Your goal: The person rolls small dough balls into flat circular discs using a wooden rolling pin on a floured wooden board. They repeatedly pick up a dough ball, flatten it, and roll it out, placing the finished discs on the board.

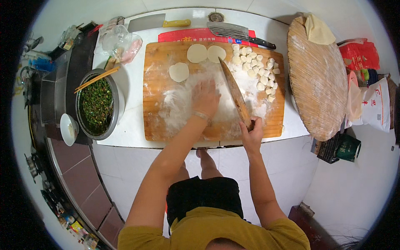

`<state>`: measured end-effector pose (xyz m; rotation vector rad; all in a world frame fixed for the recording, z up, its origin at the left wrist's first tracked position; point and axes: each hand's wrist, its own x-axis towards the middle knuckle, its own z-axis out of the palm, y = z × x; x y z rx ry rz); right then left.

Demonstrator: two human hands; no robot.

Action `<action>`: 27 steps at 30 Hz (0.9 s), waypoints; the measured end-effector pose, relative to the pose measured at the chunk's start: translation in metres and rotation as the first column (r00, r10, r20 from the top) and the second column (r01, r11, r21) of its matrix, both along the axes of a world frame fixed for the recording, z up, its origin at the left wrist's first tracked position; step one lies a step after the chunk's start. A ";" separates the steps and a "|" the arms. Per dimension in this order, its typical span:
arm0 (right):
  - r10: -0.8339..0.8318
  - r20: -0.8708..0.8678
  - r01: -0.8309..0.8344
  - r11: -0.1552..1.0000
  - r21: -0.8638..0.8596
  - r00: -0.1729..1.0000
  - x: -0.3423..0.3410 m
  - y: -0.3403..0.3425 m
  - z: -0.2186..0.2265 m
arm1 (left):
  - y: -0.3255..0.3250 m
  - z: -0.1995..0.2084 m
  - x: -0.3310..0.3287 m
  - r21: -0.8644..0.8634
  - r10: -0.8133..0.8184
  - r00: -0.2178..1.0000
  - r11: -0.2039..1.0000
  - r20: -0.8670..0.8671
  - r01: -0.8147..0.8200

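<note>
pressing flat on the floured wooden board (158,121), the left hand (205,98) has its fingers together, spread down on the flour, whatever lies under the palm hidden. the right hand (251,132) has its fingers clamped round the near end of a long wooden rolling pin (234,92), which slants up across the board. three rolled dough rounds (197,53) lie at the far edge, small dough pieces (260,66) beside them. left on the tabletop (133,96) stands a metal bowl of green filling (96,106) with chopsticks (96,79) across it.
</note>
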<state>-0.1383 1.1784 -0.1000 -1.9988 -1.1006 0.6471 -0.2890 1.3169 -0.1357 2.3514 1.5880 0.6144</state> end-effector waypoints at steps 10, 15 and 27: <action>-0.031 -0.035 0.028 0.997 -0.069 0.999 -0.009 0.002 -0.002 | -0.031 -0.018 -0.052 -0.082 -0.170 0.918 0.974 0.357 0.212; 0.028 -0.002 -0.028 1.000 0.004 1.000 -0.005 0.000 -0.001 | -0.033 -0.016 -0.054 -0.012 -0.208 0.922 0.974 0.326 0.224; 0.035 0.011 -0.035 0.998 -0.046 0.999 0.000 -0.004 0.015 | -0.014 -0.022 0.000 -0.102 -0.016 0.992 0.995 -0.122 0.004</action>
